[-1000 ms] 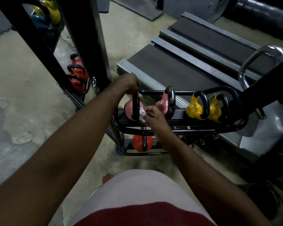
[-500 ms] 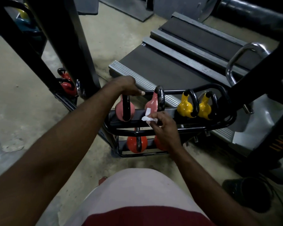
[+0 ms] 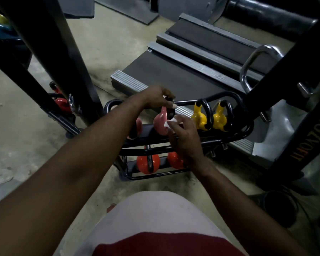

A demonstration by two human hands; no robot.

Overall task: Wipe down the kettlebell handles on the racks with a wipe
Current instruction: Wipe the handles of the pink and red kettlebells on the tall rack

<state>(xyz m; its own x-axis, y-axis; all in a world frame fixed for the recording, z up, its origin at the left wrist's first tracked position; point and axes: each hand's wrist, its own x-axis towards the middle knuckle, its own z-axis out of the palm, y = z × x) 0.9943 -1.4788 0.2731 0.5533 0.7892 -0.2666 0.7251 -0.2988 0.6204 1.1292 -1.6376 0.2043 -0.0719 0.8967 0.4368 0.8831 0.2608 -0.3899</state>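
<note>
The hands work one bell together. The left hand (image 3: 156, 97) curls over the top of the pink kettlebell's (image 3: 160, 120) black handle (image 3: 171, 111), seemingly tipping and steadying it so the loop is exposed. The right hand (image 3: 183, 134) pinches a white wipe (image 3: 168, 123) against that handle's side. On the rack (image 3: 185, 102), two yellow kettlebells (image 3: 199, 118) wait at three o'clock of the pink one. Orange kettlebells (image 3: 148, 162) sit at six o'clock on the lower tier.

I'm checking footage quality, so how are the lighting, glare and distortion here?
Head view: dim, colours muted; bright glint on the chrome handle; wide-angle lens splays the black posts outward; the wipe in the right hand looks washed out.
</note>
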